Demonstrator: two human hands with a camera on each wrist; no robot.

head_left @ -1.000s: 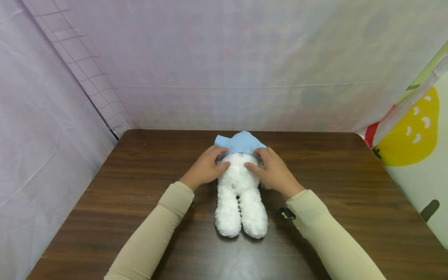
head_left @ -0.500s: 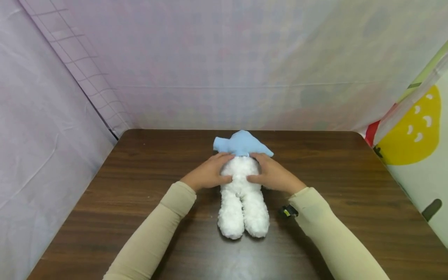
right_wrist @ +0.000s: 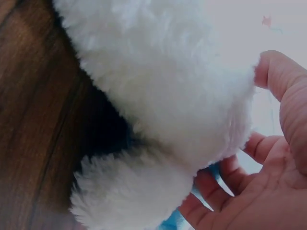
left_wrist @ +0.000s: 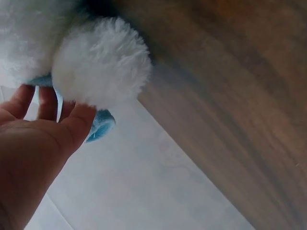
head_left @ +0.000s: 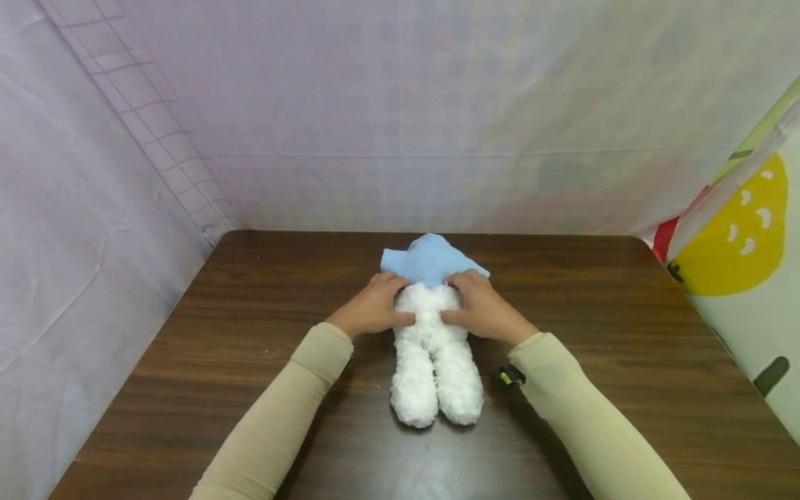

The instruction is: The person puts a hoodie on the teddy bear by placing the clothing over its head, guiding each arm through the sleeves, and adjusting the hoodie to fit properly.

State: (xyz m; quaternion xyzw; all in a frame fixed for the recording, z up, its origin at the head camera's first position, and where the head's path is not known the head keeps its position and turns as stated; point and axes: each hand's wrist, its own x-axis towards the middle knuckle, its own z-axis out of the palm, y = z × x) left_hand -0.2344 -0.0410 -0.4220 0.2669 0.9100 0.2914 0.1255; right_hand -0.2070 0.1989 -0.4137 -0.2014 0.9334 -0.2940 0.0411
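A white plush toy (head_left: 428, 340) lies on the table with its legs toward me. A light blue doll garment (head_left: 432, 260) covers its upper end, and the head is hidden. My left hand (head_left: 378, 305) holds one side of the body, thumb on the front and fingers at the garment's lower edge. On the other side, my right hand (head_left: 487, 305) holds the toy the same way. In the left wrist view a fluffy limb (left_wrist: 103, 62) sticks out beside the fingers, with a blue cuff just past it. The right wrist view shows another limb (right_wrist: 134, 187) below the fingers.
A dark wood-grain table (head_left: 281, 278) lies under everything. A pale patterned curtain (head_left: 400, 125) hangs along its back edge, with another sheet at the left. At the right hangs white cloth with a yellow fruit print (head_left: 737, 236).
Both hands have drawn slightly toward me, and the garment's lower edge has come down a little over the chest. The toy's legs have shifted slightly to the right.
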